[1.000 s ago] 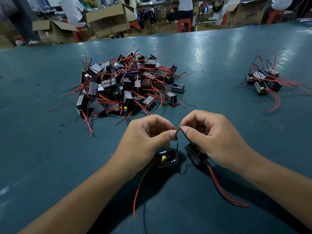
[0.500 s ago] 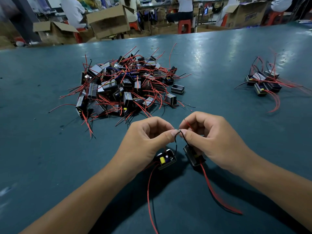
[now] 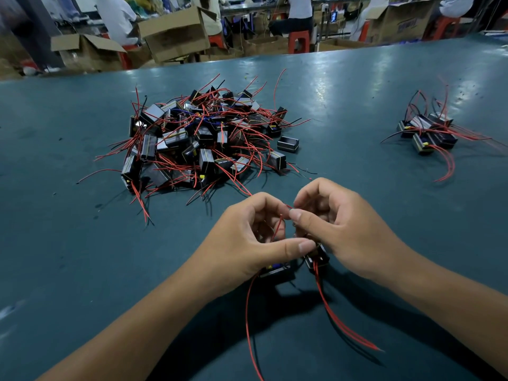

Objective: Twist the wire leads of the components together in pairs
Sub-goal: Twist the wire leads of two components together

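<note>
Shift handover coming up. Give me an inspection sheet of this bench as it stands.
Surface: teal table, glare at the far side.
Job's things: two components below the hands; big pile beyond; small group far right.
Clutter: one lone case beside the pile.
Hands: left hand and right hand both pinch a red lead.
Cables: loose red leads trail toward the viewer.
Surroundings: cardboard boxes, red stools, seated people.

teal table (image 3: 343, 86) bearing component pile (image 3: 203, 138), smaller cluster (image 3: 428, 133)
</note>
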A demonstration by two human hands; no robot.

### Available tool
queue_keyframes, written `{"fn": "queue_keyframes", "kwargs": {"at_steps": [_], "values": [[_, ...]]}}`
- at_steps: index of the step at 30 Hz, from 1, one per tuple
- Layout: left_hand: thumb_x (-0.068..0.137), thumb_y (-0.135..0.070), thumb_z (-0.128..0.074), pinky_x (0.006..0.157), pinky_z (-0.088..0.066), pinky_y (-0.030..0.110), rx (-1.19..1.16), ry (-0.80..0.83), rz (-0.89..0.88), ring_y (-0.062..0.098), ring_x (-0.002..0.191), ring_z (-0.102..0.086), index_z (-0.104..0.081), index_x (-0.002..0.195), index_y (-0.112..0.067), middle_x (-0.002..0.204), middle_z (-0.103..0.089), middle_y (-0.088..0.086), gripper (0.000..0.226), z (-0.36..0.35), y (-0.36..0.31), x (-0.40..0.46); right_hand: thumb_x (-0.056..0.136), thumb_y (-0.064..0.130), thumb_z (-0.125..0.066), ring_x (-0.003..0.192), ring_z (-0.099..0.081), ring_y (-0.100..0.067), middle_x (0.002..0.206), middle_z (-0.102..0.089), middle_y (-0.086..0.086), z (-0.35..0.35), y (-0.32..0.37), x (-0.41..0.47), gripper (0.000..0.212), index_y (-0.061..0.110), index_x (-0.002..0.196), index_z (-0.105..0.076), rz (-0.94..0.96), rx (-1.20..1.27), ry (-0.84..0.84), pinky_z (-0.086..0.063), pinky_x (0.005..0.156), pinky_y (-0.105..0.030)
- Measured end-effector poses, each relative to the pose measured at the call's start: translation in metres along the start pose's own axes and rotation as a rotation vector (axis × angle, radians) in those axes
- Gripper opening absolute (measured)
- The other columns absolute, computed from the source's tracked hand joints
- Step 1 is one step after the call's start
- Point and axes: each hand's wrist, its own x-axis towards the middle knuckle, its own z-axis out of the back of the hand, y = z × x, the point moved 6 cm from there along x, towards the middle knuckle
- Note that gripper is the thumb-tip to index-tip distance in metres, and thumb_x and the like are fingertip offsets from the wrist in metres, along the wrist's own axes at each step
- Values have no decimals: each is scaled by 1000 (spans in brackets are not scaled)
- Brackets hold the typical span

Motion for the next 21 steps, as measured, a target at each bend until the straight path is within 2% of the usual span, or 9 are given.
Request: {"fn": "queue_keyframes", "kwargs": {"at_steps": [2,4,8,11,12,15,16,18,21], "values": [[65,-32,-90,67,-43,34,15,4,15,15,71,-49,-61,103,-15,76,-59,-5,50,-2,1,0,94,13,-64,61,-67,-12,72,-70,-1,-1,1,-1,8,17,90,-58,16,-29,-7,-51,58,-26],[68,-25,-90,67,-46,33,-23,-16,27,15,70,-52,-59,100,-11,74,-61,-5,47,-1,2,1,94,14,-63,61,-66,-12,72,-69,-2,-2,0,-2,13,23,87,-58,32,-78,-26,-52,60,-31],[83,-11,-78,67,-52,26,-6,-64,-6,15,68,-61,-62,87,-8,73,-66,8,16,9,0,2,94,19,-63,56,-61,-12,66,-65,2,-2,-1,-5,16,29,83,-57,38,-100,-71,-51,57,-36],[84,-13,-79,71,-52,30,21,-20,-19,15,72,-61,-66,87,-7,77,-68,6,14,9,-1,1,94,22,-63,57,-55,-8,66,-62,8,-1,-1,-5,12,30,85,-58,67,-172,-85,-47,57,-30],[83,-15,-79,72,-53,33,25,-2,-18,16,73,-62,-67,88,-8,79,-70,5,15,7,-2,1,94,22,-62,57,-54,-6,66,-61,9,-1,-1,-6,12,30,86,-58,74,-180,-83,-45,57,-28],[81,-21,-74,81,-53,56,77,37,-16,28,77,-67,-70,91,-16,88,-74,10,11,5,-4,-1,94,23,-63,59,-55,-9,68,-63,5,-1,-1,-6,12,30,85,-59,73,-180,-84,-47,58,-32],[82,-20,-75,80,-52,59,94,57,-22,26,78,-67,-71,92,-17,89,-74,10,11,5,-5,-1,93,23,-64,59,-55,-10,69,-63,4,0,-1,-5,12,30,85,-59,73,-185,-85,-47,59,-32],[83,-17,-75,78,-51,57,127,109,-31,18,79,-66,-71,96,-16,89,-74,9,14,3,-6,-2,92,23,-65,61,-55,-15,70,-63,3,0,0,-5,12,29,84,-58,73,-192,-82,-46,59,-33],[85,-10,-70,78,-53,50,145,181,-14,16,84,-66,-68,102,-8,92,-74,11,17,1,-5,-3,91,21,-66,67,-57,-25,72,-64,-1,-1,1,-5,11,27,84,-59,70,-184,-64,-47,63,-40]]}}
